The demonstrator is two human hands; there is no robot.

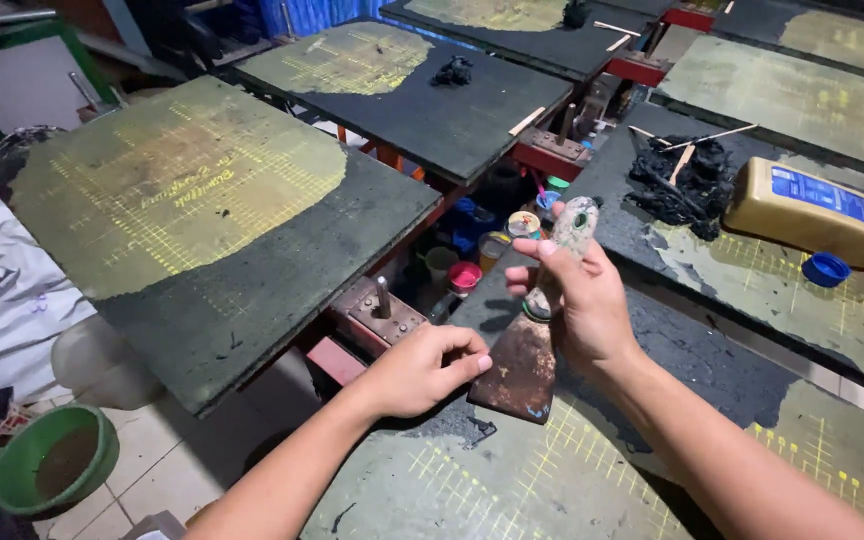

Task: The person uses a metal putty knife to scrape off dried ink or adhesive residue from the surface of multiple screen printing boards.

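My right hand (577, 305) grips the pale, paint-stained handle of a scraper (524, 368), whose wide rusty blade points down onto the near printing board (512, 480). My left hand (422, 368) rests with curled fingers on the board's left edge, its thumb touching the blade's side. Dark residue lies peeled up on the board just under the blade.
Several dark boards with yellow grids stand around, the biggest (202, 200) at left. Small paint jars (497, 245) sit in the gap between boards. A tan bottle (817, 212) lies on the right board by its blue cap (825, 268) and a black residue heap (682, 180). A green basin (50, 462) sits on the floor.
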